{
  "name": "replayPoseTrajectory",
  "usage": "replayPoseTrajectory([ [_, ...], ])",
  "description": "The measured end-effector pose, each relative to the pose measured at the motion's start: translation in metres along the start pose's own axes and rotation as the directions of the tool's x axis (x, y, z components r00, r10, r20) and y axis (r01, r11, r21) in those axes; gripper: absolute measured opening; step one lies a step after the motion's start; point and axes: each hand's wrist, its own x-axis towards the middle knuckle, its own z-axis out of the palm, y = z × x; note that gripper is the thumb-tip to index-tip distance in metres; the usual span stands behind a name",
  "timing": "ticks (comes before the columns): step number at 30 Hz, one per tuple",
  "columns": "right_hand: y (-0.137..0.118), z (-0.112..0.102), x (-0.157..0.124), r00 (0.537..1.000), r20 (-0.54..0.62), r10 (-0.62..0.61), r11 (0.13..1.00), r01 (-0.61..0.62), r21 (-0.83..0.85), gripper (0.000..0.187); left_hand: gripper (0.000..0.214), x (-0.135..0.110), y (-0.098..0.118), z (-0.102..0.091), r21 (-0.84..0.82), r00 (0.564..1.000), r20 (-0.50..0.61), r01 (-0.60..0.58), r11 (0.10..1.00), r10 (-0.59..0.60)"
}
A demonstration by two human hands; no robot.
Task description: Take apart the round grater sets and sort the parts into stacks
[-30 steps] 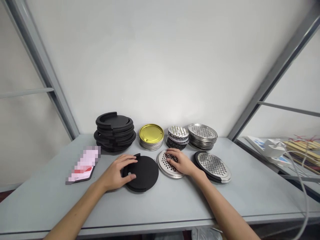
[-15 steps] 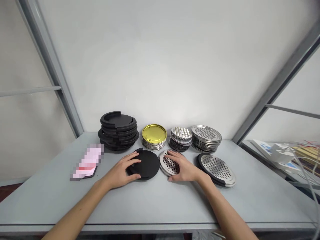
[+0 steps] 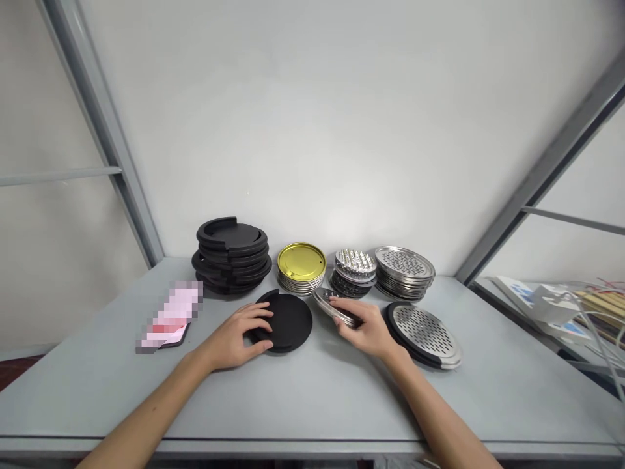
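A black round holder [image 3: 293, 322] with a raised partial rim lies flat on the table. My left hand [image 3: 237, 339] rests at its left side, fingers spread over the rim and the thumb near the front edge. To its right, my right hand [image 3: 364, 326] pinches a silver grater disc [image 3: 325, 296], thumb in front and fingers on top. This disc is tilted, its far left edge raised, and the hand hides much of it. Just right of that hand lies a larger silver grater plate [image 3: 424, 327] seated in a black holder [image 3: 403, 339].
Along the wall stand stacked black holders [image 3: 232, 257], gold-topped lids [image 3: 301, 260], small spiked grater discs [image 3: 355, 264] and large grater plates [image 3: 405, 267]. A phone [image 3: 170, 319] lies at left on the grey table [image 3: 293, 397]. Cables and a white box [image 3: 554, 305] sit beyond the right edge.
My right hand has closed on the silver grater disc and tipped it up from lying flat. My left hand stays at the black holder.
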Motion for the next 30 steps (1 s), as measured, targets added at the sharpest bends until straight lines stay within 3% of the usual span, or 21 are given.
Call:
replayPoseTrajectory([
  [3,-0.012,0.01,-0.001,0.993,0.078,-0.091,0.995,0.087,0.052,0.03,0.024,-0.001,0.001,0.001,-0.015,1.0,-0.011,-0.014,1.0,0.013],
  [7,-0.028,0.019,0.001,0.942,0.264,-0.206,0.975,0.175,0.138,0.031,0.041,-0.002,0.005,0.003,0.005,1.0,-0.01,0.003,1.0,-0.003],
  [11,-0.026,0.019,0.004,0.929,0.295,-0.224,0.969,0.179,0.171,0.027,0.045,0.0,0.01,0.004,0.025,1.0,-0.028,-0.003,1.0,0.003],
  [16,0.0,0.019,0.004,0.995,0.1,-0.024,0.999,0.022,0.027,0.02,0.065,0.005,0.01,0.004,0.074,1.0,-0.016,0.026,0.997,-0.025],
  [20,0.02,0.02,0.002,0.986,0.063,0.152,0.986,-0.147,-0.073,0.027,0.073,0.015,0.012,-0.003,0.128,0.995,0.095,-0.022,0.991,0.01],
  [24,0.029,0.02,0.001,0.977,0.089,0.193,0.981,-0.189,-0.049,0.031,0.072,0.032,0.015,-0.006,0.167,0.986,0.158,-0.073,0.983,0.046],
  [30,0.028,0.02,0.002,0.975,0.096,0.2,0.98,-0.2,-0.013,0.031,0.059,0.039,0.016,0.018,0.136,0.997,0.053,-0.055,0.989,0.048],
])
